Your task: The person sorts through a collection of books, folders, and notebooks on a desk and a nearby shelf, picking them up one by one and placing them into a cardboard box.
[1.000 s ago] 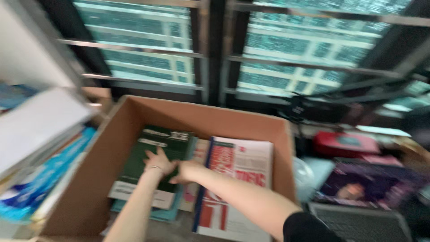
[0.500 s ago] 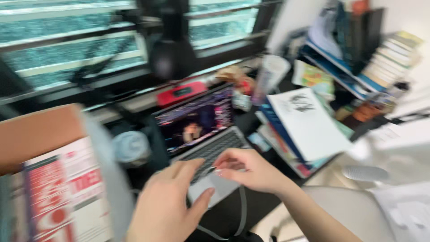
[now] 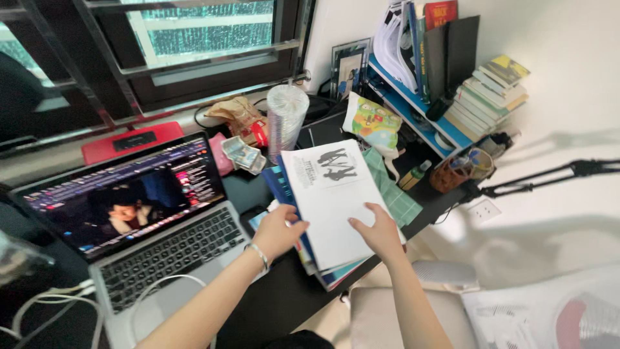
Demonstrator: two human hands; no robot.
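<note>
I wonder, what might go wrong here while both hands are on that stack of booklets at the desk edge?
The stack overhangs the desk edge; if the left hand and right hand grip only the white booklet, those beneath may slide to the floor. Lifting it could also knock the tall tube of plastic cups just behind. The open laptop sits close beside the left hand, so a sideways swing might hit it.

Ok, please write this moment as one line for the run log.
left hand: on left edge of white booklet | right hand: on its lower right part | booklet: atop book stack | laptop: open, left
</note>
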